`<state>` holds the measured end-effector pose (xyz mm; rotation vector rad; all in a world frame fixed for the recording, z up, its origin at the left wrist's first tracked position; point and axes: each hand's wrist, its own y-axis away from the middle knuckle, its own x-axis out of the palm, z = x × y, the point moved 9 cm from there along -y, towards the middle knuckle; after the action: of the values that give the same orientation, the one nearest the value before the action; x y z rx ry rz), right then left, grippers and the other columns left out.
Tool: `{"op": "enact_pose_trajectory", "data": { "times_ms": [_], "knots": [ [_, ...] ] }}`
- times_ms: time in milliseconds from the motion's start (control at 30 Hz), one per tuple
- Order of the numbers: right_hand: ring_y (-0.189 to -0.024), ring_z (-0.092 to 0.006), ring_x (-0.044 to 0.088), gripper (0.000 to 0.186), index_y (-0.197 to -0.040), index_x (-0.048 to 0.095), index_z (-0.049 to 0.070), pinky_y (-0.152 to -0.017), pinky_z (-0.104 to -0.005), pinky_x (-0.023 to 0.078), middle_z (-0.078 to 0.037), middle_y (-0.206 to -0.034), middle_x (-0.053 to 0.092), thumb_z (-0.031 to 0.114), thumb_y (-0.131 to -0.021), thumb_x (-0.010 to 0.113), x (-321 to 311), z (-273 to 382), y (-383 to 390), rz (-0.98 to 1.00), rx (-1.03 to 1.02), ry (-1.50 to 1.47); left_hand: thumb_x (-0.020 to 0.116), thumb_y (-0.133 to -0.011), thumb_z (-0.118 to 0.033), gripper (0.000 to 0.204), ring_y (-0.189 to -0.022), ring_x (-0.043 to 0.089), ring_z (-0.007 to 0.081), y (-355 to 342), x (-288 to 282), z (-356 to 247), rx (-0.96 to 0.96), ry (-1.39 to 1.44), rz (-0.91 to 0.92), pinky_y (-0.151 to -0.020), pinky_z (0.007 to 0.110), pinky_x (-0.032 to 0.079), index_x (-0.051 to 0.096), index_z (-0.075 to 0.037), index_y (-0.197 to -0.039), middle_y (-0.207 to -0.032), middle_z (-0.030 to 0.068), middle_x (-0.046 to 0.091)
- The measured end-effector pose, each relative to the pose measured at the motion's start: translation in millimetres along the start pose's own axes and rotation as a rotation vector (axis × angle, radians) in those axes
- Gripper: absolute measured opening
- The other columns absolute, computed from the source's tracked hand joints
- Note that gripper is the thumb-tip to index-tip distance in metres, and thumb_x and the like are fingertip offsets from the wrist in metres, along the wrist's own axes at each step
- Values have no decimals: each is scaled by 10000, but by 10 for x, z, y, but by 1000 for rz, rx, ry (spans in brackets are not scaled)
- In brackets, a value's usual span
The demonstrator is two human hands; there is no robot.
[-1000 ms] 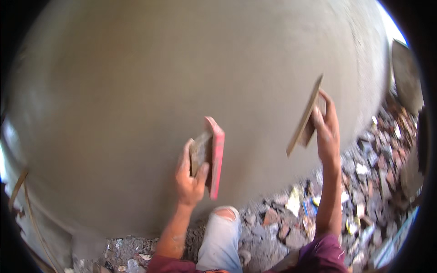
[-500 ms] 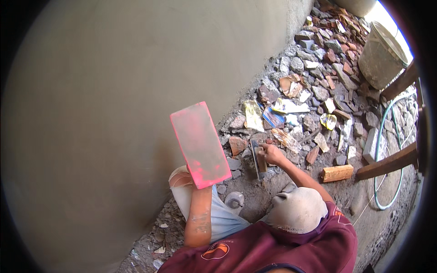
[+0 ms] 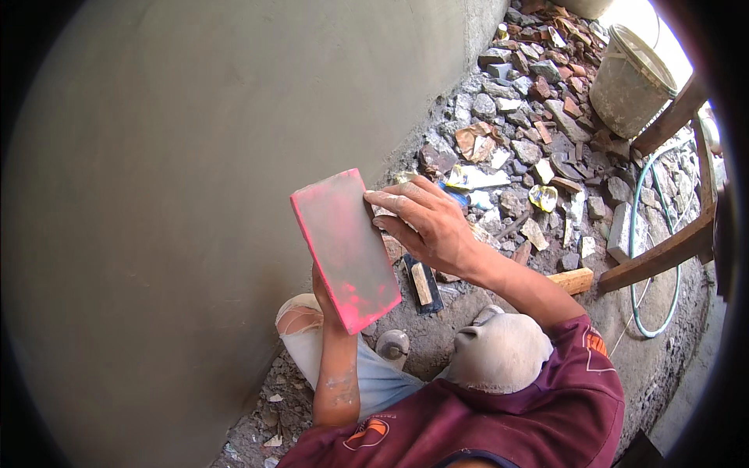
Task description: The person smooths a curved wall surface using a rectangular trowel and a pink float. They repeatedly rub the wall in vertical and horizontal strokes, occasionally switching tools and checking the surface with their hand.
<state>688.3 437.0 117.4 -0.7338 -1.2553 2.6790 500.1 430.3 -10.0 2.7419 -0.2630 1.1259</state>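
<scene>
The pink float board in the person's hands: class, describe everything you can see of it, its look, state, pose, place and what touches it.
The pink float board is a flat rectangle, bright pink at its edges and lower corner, its face dulled by a grey cement film. It is held tilted, face up toward the camera, in front of the smooth grey plastered wall. The left hand supports it from beneath, mostly hidden. The right hand rests its fingertips on the upper right edge. Any handle is out of sight.

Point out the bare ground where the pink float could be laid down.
Barest: the grey dirt strip right of the wooden beam, around the green hose loop. A smaller patch lies by the dark trowel with a wooden handle. The rubble of broken bricks and stones along the plastered wall, up to the grey bucket, is crowded.
</scene>
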Motion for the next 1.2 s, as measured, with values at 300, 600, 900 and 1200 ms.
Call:
{"op": "enact_pose_trajectory", "data": {
  "times_ms": [300,600,900,1200],
  "knots": [
    [-903,-242,623,289,-1118,659,102,-804,-368,520,-41,-1029,682,148,-847,749,16,-2,69,13,54,74,479,-1045,-352,443,-887,707,195,50,76,-115,72,-202,-129,-731,322,612,563,32,-1248,-1082,109,678],
    [-926,-243,638,212,-1077,662,101,-798,-369,487,-49,-1082,678,131,-878,730,93,-86,170,26,97,50,452,-1059,-362,450,-930,692,205,40,-10,-87,71,-225,-165,-769,338,608,550,22,-1273,-1124,119,660],
    [-908,-212,615,255,-1091,639,129,-788,-358,438,-16,-1039,654,159,-858,739,98,-151,156,83,100,84,389,-1067,-428,518,-1002,672,227,6,-70,-20,-23,-139,-160,-830,382,596,508,-3,-1338,-1178,126,635],
    [-934,-240,621,217,-1077,645,119,-807,-372,453,-48,-1073,654,156,-882,732,26,-135,132,15,137,58,385,-1056,-447,533,-1034,651,225,-9,-198,48,-41,-147,-168,-850,386,579,505,-15,-1342,-1183,118,620]
  ]
}}
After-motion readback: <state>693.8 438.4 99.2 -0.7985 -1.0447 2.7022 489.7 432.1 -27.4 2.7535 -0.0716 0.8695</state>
